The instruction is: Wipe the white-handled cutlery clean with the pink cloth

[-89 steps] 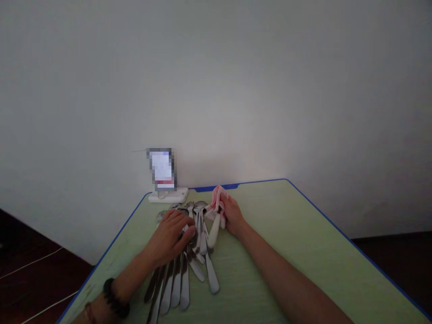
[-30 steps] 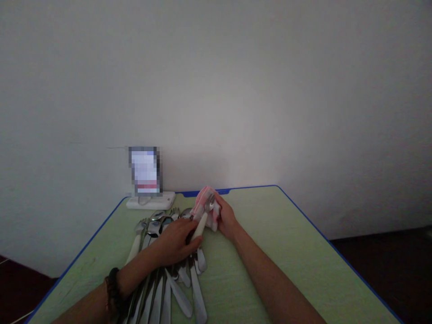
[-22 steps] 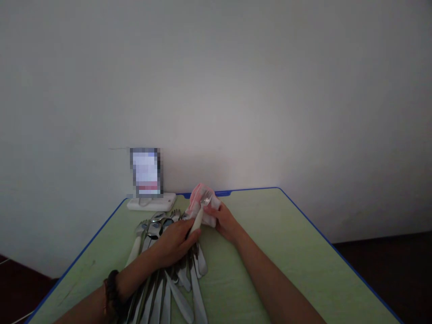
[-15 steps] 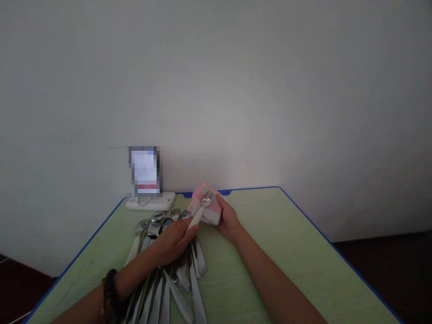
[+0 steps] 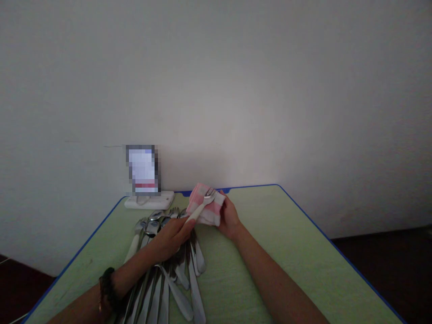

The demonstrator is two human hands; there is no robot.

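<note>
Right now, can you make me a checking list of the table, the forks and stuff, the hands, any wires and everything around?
Surface: green table with a blue edge; faint dark marks at left.
Things in use: white-handled fork, its head over a pink-and-white cloth; cutlery pile under and beside the left arm.
Clutter: blurred screen on a white base, back left.
Hands: left hand grips the fork's handle; right hand holds the cloth.
Cables: thin white line at lower left, maybe a cable.
Surroundings: plain wall behind; dark floor at right.
</note>
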